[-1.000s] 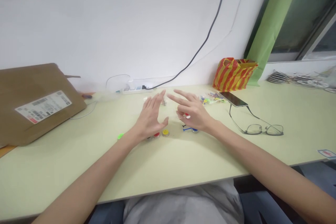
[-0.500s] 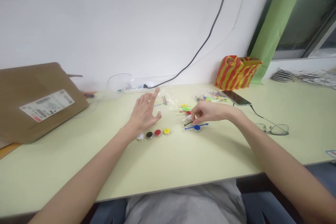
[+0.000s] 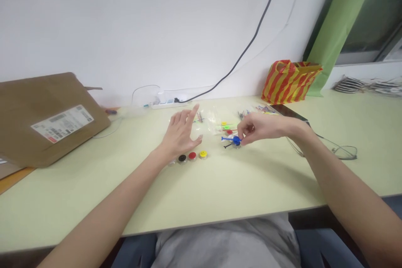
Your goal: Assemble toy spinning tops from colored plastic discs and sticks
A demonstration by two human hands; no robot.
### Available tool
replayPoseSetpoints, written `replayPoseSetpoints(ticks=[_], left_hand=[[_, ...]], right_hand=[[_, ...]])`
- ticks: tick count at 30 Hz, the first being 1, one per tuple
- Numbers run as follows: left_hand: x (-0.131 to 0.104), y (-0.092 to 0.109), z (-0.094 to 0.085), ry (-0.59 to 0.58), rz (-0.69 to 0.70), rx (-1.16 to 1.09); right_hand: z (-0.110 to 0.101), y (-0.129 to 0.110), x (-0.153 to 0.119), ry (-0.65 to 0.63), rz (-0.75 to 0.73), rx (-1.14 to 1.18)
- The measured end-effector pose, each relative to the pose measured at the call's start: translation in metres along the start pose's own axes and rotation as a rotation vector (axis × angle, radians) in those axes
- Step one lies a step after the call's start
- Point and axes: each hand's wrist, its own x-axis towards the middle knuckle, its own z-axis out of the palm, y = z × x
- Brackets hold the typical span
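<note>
Head view: holding a blue plastic arrow-shaped spinner (image 3: 236, 140) in the right hand (image 3: 259, 127), over the pale green table (image 3: 220, 188), without showing clearly whether lifted or touching down. Overlapping, in view, a thin black arrow-shaped piece (image 3: 227, 146); showing farther back a red-hubbed spinner (image 3: 229, 132), a bright green spinner (image 3: 227, 127) and a yellow-hubbed spinner (image 3: 224, 123).

For handling well, probably calling for a light pinch on the round hub rather than on the slim arrow tail, likely bending easily under pressure; also for a steady wrist, to avoid nudging the crowded neighbours, and for approaching from the side, without blocking sight of the hub.

As to grip, pinching narrowly on the right, with thumb and fingertips at the blue hub's edge. On the left hand (image 3: 179, 136), spreading thumb and forefinger wide, gripping nothing visible, and hovering or resting near small round pieces topped in yellow (image 3: 203, 155), red (image 3: 192, 156) and black (image 3: 182, 158), with a crinkled clear plastic bag (image 3: 210, 118) lying beyond.
</note>
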Motion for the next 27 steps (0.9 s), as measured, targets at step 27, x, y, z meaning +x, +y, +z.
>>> replayPoseSetpoints(ticks=[27], left_hand=[[0.001, 0.023, -0.011, 0.086, 0.145, -0.026]], right_hand=[[0.074, -0.012, 0.049, 0.895, -0.522, -0.138]])
